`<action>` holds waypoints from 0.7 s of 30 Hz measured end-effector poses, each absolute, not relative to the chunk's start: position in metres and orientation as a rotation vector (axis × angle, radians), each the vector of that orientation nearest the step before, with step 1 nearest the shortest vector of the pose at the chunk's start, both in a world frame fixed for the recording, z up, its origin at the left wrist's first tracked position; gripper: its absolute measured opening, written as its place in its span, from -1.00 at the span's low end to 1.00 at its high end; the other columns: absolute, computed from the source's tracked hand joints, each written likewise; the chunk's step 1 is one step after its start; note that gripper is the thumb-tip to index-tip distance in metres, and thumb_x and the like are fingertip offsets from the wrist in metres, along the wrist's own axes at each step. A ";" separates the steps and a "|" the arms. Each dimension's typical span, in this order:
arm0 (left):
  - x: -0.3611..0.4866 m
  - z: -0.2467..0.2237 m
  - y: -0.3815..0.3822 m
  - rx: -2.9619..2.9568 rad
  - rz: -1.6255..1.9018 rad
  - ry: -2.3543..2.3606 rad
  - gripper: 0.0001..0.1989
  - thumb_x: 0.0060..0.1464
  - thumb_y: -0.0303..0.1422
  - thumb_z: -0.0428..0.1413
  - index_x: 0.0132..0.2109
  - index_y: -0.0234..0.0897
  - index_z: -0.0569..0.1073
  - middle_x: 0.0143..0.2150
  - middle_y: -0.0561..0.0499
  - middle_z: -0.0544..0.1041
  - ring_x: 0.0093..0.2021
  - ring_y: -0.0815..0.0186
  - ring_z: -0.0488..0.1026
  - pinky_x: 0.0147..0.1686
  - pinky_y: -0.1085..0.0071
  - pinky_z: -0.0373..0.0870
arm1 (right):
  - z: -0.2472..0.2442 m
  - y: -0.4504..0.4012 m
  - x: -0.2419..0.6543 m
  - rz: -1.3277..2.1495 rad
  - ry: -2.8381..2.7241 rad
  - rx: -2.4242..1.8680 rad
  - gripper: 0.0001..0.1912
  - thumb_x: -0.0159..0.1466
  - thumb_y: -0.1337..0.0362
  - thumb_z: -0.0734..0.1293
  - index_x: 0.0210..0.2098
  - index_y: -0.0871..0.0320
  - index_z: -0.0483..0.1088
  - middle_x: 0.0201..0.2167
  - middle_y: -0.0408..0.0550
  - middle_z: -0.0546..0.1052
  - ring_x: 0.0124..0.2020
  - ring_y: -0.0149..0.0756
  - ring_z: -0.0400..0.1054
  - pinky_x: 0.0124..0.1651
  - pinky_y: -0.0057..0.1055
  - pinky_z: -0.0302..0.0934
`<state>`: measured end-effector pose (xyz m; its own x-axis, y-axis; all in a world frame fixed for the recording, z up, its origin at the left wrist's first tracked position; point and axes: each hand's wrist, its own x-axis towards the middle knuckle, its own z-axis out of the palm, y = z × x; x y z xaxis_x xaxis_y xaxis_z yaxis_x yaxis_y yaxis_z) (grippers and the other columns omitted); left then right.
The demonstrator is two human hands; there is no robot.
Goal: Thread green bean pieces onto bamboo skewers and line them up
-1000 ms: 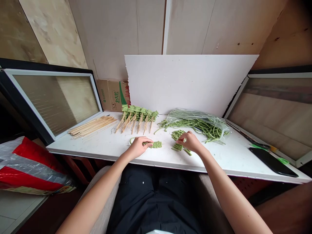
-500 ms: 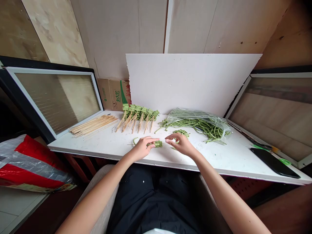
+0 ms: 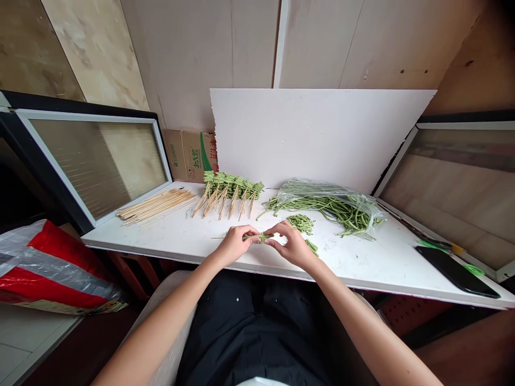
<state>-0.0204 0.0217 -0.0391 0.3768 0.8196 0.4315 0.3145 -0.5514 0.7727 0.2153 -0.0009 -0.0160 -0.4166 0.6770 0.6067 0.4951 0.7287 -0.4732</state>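
Grips the green pieces (image 3: 262, 239) in the left hand (image 3: 236, 244), thumb and fingers closed around one end. Pinches the other end with the right hand (image 3: 293, 246), fingertips bent in to meet the thumb. Shows some green in the narrow gap between the two hands, just above the near edge of the table (image 3: 181, 236). Sticks out past the left hand as a thin skewer (image 3: 218, 237) (its other end is hard to make out).

Lies just beyond the right hand as a pile (image 3: 301, 223) of short cut beans, with a few loose cuts (image 3: 312, 247) nearer the edge. Spreads behind that as long beans (image 3: 356, 214), partly under a clear bag (image 3: 322, 187).

Stands at the back left as filled skewers (image 3: 233, 185), green ends heaped together and bare ends pointing forward. Lies to their left as a bundle of bare sticks (image 3: 156, 206) (all roughly side by side). Rises behind as a carton (image 3: 188, 155) and a white board (image 3: 322, 136). Rests at the far right as a black phone (image 3: 456, 271), beside a green loop (image 3: 475, 269).
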 end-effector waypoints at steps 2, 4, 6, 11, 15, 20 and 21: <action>-0.020 -0.040 0.021 2.055 1.122 0.968 -0.86 0.23 -0.31 0.28 -0.12 -0.25 0.67 -0.25 -0.05 0.70 -0.27 0.25 0.61 -0.16 0.36 0.51 | -0.020 -0.001 0.213 0.240 -2.118 -0.831 -0.79 0.40 0.08 0.45 -0.07 0.04 0.61 -0.25 0.04 0.66 -0.12 -0.04 0.43 -0.05 -0.12 0.35; -0.018 -0.039 0.019 2.057 1.122 0.964 -0.87 0.20 -0.34 0.29 -0.13 -0.27 0.67 -0.26 -0.05 0.70 -0.31 0.26 0.59 -0.19 0.36 0.50 | -0.023 0.000 0.211 0.201 -2.115 -0.789 -0.81 0.40 0.10 0.45 -0.10 0.05 0.61 -0.30 0.04 0.64 -0.14 -0.05 0.40 -0.06 -0.12 0.33; -0.017 -0.038 0.017 2.038 1.112 0.959 -0.89 0.18 -0.36 0.29 -0.16 -0.28 0.67 -0.29 -0.04 0.69 -0.34 0.28 0.57 -0.22 0.37 0.49 | -0.024 0.000 0.210 0.188 -2.101 -0.764 -0.84 0.42 0.12 0.43 -0.13 0.04 0.61 -0.31 0.04 0.62 -0.15 -0.04 0.37 -0.06 -0.11 0.32; -0.011 -0.033 0.013 2.011 1.118 0.881 -0.95 0.13 -0.45 0.27 -0.26 -0.30 0.66 -0.26 -0.08 0.69 -0.23 0.24 0.60 -0.15 0.36 0.51 | -0.022 -0.005 0.205 0.295 -2.013 -0.774 -0.78 0.44 0.09 0.38 -0.24 0.00 0.63 -0.35 0.03 0.59 -0.14 0.00 0.37 -0.01 -0.04 0.30; -0.010 -0.029 0.010 1.982 1.139 0.827 -0.90 0.10 -0.52 0.23 -0.29 -0.31 0.65 -0.30 -0.08 0.67 -0.24 0.24 0.60 -0.13 0.34 0.53 | -0.028 -0.003 0.200 0.499 -1.889 -0.774 -0.66 0.38 -0.07 0.42 -0.35 0.02 0.60 -0.37 0.02 0.59 -0.14 -0.01 0.41 0.02 -0.02 0.31; -0.009 -0.025 0.008 1.915 1.138 0.789 -0.92 0.11 -0.52 0.22 -0.30 -0.34 0.63 -0.34 -0.07 0.66 -0.28 0.27 0.58 -0.13 0.34 0.52 | -0.034 0.004 0.200 0.683 -1.798 -0.716 -0.60 0.27 -0.17 0.49 -0.36 0.04 0.59 -0.39 -0.01 0.58 -0.21 -0.08 0.44 -0.02 -0.09 0.34; -0.009 -0.024 0.008 1.914 1.136 0.796 -0.93 0.11 -0.52 0.22 -0.31 -0.34 0.62 -0.34 -0.07 0.66 -0.28 0.27 0.58 -0.13 0.34 0.52 | -0.034 0.004 0.200 0.690 -1.791 -0.722 -0.61 0.26 -0.16 0.50 -0.36 0.04 0.60 -0.39 -0.02 0.59 -0.20 -0.08 0.44 -0.01 -0.09 0.34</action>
